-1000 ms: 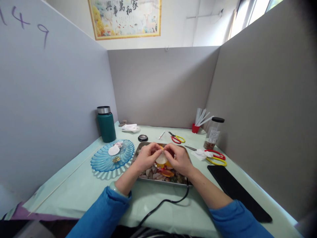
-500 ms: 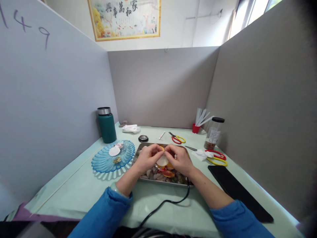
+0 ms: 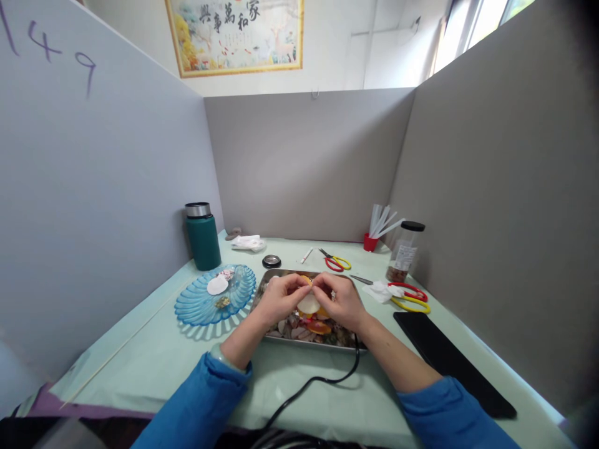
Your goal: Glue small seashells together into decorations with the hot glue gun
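Both of my hands meet over a metal tray filled with several shells and coloured pieces. My left hand and my right hand pinch the top edge of a round white shell from either side, fingers closed on it. Orange and yellow pieces lie in the tray just beneath the shell.
A blue glass plate with a white shell sits left of the tray. A green flask stands at the back left. Scissors, a jar, a red cup of sticks and a black pad lie to the right. A black cable runs toward me.
Both hands and the white shell have stayed together over the tray with only a slight shift; the fingers have closed in a little at the shell's top edge.
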The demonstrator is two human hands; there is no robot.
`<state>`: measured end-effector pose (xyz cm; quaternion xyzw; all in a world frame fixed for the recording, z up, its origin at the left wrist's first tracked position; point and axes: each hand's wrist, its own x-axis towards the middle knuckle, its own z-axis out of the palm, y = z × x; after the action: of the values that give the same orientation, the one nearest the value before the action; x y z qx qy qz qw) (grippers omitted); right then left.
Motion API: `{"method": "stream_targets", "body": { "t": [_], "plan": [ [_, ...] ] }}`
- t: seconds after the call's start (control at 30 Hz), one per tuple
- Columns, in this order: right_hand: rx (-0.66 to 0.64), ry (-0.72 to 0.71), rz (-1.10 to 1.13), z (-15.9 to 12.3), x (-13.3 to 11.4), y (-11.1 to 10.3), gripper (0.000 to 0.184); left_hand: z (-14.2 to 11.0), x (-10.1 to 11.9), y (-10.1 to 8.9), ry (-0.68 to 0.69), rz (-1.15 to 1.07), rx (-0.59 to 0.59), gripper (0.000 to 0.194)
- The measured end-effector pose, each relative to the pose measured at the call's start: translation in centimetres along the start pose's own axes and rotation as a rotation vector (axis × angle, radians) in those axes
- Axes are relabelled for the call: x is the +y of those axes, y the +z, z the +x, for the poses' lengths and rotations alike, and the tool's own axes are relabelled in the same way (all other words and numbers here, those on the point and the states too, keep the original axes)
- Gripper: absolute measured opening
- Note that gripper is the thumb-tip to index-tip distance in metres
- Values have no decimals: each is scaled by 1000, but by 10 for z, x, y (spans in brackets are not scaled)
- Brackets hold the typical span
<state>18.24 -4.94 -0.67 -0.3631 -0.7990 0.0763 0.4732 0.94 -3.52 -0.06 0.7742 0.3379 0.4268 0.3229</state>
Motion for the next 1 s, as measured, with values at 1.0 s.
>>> {"method": "stream_targets", "body": {
  "t": [1.0],
  "plan": [
    [66,-7,-51,1,-3,1,8,4,-12,1,-97,-101,21,31]
  ]
}}
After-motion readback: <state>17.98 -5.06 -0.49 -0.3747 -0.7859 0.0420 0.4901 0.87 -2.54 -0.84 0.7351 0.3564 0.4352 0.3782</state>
